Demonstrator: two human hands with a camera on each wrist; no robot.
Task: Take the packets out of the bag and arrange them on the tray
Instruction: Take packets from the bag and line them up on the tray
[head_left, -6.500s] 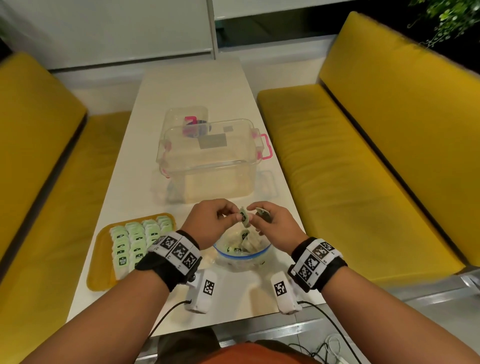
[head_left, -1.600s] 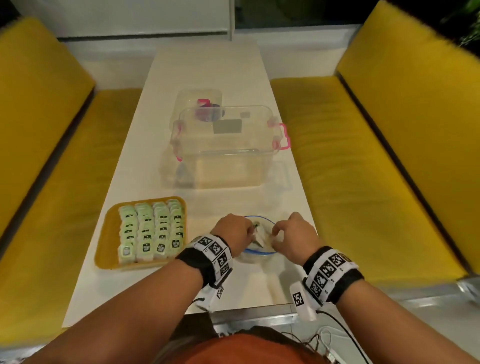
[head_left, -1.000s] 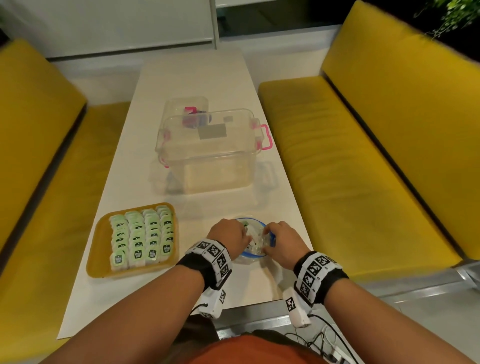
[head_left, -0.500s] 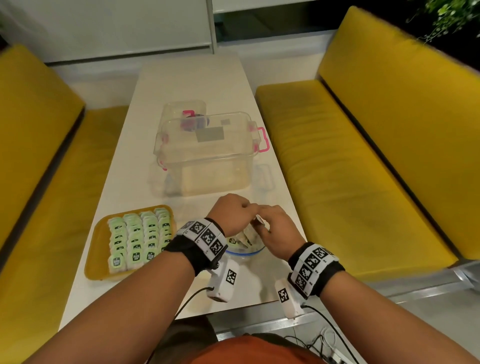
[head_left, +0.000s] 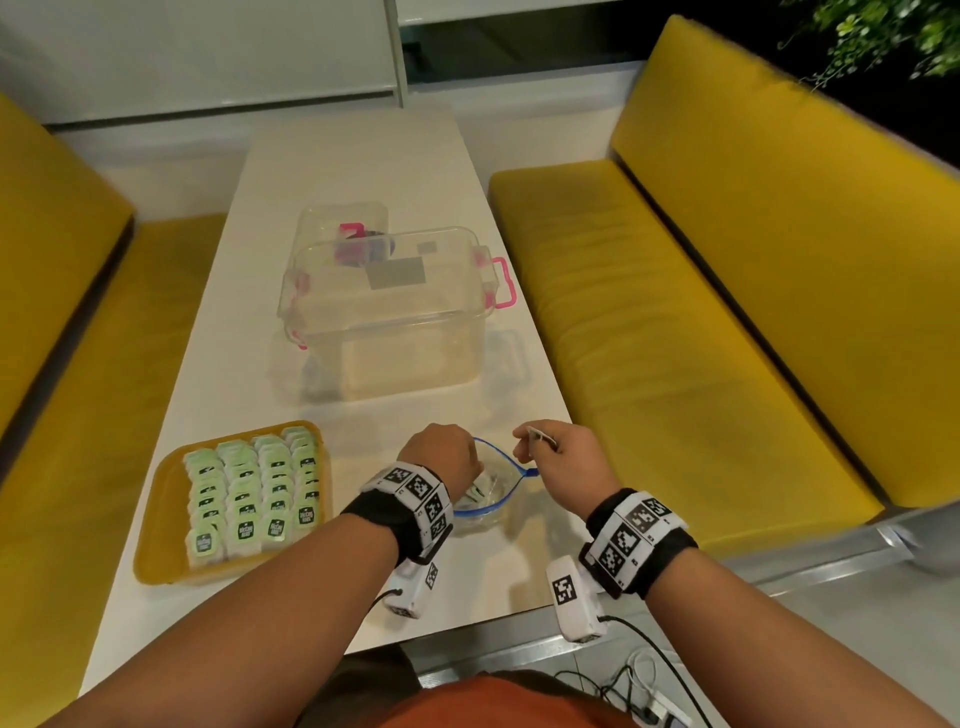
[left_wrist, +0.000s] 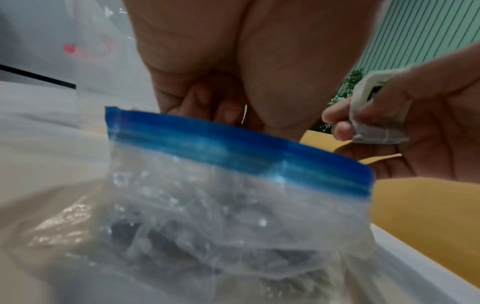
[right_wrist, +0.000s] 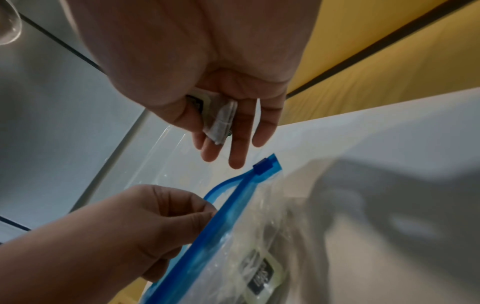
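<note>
A clear zip bag (head_left: 491, 499) with a blue rim stands near the table's front edge, with several packets (right_wrist: 259, 273) inside. My left hand (head_left: 470, 467) is at the bag's mouth, fingers curled, pinching the far rim (right_wrist: 226, 188). Just right of the bag and above it, my right hand (head_left: 537, 449) holds one pale packet (head_left: 540, 437) between thumb and fingers; the same packet (left_wrist: 376, 115) shows in the left wrist view. A yellow tray (head_left: 158, 525) to the left holds several rows of green packets (head_left: 249, 499).
A clear plastic box (head_left: 384, 317) with pink latches stands mid-table beyond the bag, with a smaller clear container behind it. Yellow benches (head_left: 675, 338) flank the white table (head_left: 358, 166). Cables (head_left: 634, 691) hang below the near edge.
Half a second ago both hands met above the bag. They have parted: the right hand drew to the right with a packet and the left hand dropped to the bag's rim.
</note>
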